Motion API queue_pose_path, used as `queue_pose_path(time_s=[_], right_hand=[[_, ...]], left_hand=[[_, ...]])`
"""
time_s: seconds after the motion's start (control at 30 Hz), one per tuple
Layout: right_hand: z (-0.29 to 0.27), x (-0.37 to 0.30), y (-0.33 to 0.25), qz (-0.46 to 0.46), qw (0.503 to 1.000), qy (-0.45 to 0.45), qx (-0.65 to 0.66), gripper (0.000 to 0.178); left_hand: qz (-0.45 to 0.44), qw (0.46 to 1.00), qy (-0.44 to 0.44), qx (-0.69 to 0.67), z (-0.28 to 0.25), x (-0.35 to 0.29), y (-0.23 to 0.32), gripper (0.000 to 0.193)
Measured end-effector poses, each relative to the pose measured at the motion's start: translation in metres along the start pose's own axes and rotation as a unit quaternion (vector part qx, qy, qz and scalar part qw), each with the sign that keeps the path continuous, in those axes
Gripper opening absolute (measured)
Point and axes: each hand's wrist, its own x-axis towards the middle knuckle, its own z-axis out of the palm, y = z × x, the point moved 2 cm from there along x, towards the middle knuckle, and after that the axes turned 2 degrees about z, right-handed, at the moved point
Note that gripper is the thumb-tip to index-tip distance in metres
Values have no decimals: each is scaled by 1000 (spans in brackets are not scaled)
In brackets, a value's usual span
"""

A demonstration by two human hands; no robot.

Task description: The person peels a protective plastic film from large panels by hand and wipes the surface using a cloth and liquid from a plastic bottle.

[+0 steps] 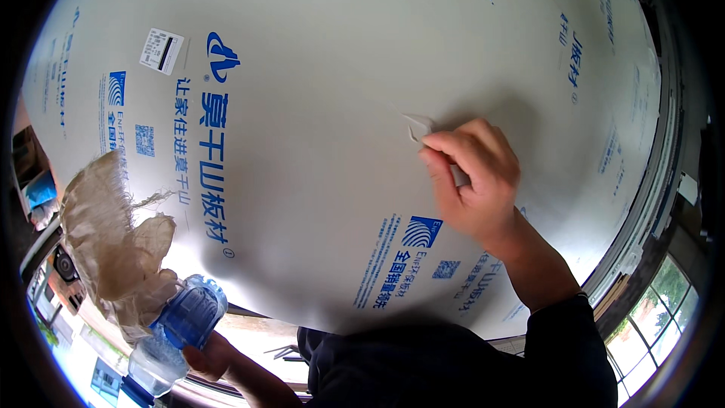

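Low at the left, my left hand [209, 357] is wrapped round a clear plastic bottle [189, 313] with a blue label. The bottle is tilted, its dark blue cap toward the lower left. A frayed beige cloth [109, 234] bunches up beside the bottle; whether my left fingers also grip it is hidden. Right of centre, my right hand [479, 177] pinches thumb and forefinger together over a large pale board [317, 143] with blue print. At those fingertips a small whitish torn flap [417, 128], perhaps of thin film, stands up from the surface.
A white label [161, 51] is stuck on the board at the upper left. More sheet edges [642, 219] show along the right side. Beyond them is a paned window [653, 325]. A blue bundle [39, 190] sits past the board's left edge.
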Motion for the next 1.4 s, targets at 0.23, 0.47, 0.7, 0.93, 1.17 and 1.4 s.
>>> queue_pose_path(time_s=[0.23,0.47,0.7,0.93,1.17,1.4], right_hand=[[3,18,-13,47,996,-79,-16,14],[9,28,-11,64,990,-116,36,18],[13,19,-9,-9,997,-64,31,19],[7,18,0,-39,991,-77,99,20],[-6,33,8,9,995,-81,55,15],[-1,44,9,-41,990,-130,36,19]], left_hand=[[26,1000,11,5,15,-2,-7,61],[-6,999,41,-8,-44,16,-13,63],[8,1000,14,12,-10,2,-8,67],[7,999,22,23,2,2,-7,70],[9,999,-26,46,0,5,-7,68],[-15,999,40,3,-28,20,-16,67]])
